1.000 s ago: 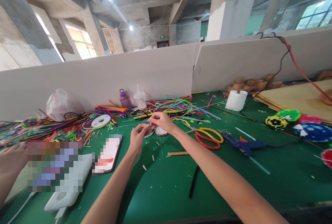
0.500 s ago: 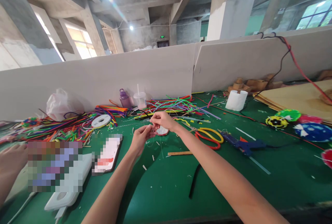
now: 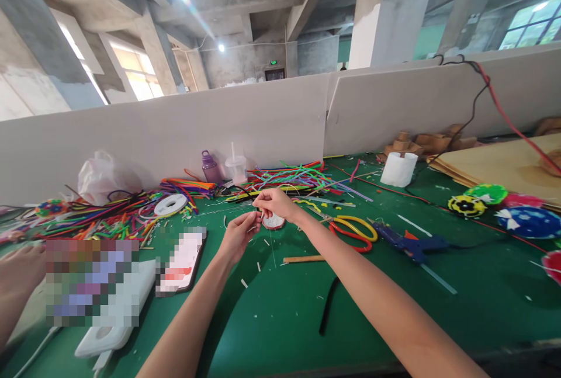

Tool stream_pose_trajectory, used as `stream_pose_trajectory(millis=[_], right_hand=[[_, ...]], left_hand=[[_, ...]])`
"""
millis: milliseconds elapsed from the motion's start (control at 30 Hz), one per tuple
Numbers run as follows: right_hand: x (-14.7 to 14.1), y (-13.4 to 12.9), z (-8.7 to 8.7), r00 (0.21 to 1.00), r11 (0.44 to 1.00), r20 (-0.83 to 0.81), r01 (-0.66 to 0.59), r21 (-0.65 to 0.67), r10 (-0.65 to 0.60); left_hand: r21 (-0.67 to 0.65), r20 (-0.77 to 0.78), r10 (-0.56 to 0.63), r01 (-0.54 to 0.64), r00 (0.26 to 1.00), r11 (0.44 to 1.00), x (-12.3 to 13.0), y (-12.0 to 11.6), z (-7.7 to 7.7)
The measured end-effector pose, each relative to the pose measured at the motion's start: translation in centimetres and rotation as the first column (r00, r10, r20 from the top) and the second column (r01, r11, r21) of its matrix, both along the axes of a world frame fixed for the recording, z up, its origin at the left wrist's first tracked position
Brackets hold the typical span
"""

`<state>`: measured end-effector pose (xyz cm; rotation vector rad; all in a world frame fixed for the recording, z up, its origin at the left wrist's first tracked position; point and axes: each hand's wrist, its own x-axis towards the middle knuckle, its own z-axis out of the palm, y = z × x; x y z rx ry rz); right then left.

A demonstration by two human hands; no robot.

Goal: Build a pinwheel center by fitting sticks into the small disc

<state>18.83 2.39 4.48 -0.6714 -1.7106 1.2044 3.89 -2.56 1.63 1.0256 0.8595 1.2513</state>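
My left hand (image 3: 239,233) is closed in a pinch, its thumb and forefinger meeting over a thin clear thread. A strand of this thread (image 3: 273,250) hangs down between the hands towards the table. Just above and to the right, my right hand (image 3: 277,201) is also pinched, its fingertips close to those of the left. Whatever it grips is too small to make out. Under the right hand sits a small red-rimmed dish (image 3: 274,223) of tiny white pieces, partly covered by the fingers.
On the green table (image 3: 263,331), scissors (image 3: 350,232), a wooden stick (image 3: 303,259) and a blue glue gun (image 3: 407,242) lie right. A phone (image 3: 184,258) and white power bank (image 3: 114,314) lie left. Pipe cleaners (image 3: 289,179), a spool (image 3: 170,204) and a purple bottle (image 3: 210,166) stand behind.
The left hand has shifted slightly, and the loop of thread that hung below its fingers no longer shows. My right hand stays almost in place.
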Motion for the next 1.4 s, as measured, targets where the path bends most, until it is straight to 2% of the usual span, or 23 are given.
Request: stream_pose_trajectory(millis=[167, 600, 1000, 1233, 1400], right_hand=[[-0.1, 0.2, -0.5, 0.999, 1.0, -0.025, -0.023, -0.013, 0.023], [-0.4, -0.4, -0.4, 0.998, 0.999, -0.05, -0.03, -0.028, 0.029], [-0.9, -0.9, -0.5, 0.997, 1.0, -0.078, -0.008, -0.018, 0.007], [-0.7, -0.2, -0.7, 0.995, 0.989, -0.083, -0.065, -0.132, 0.055], [-0.8, -0.4, -0.4, 0.996, 0.984, -0.083, -0.058, -0.171, 0.044]], left_hand=[[0.069, -0.041, 0.094, -0.091, 0.995, 0.993, 0.3, -0.2, 0.3], [0.139, -0.017, 0.185, -0.181, 0.983, 0.974, 0.7, -0.2, 0.1], [0.158, -0.076, 0.215, -0.201, 0.974, 0.967, 0.6, -0.2, 0.2], [0.215, -0.124, 0.206, -0.177, 0.971, 0.961, 0.5, -0.2, 0.1], [0.209, -0.112, 0.218, -0.191, 0.969, 0.959, 0.4, 0.0, -0.1]])
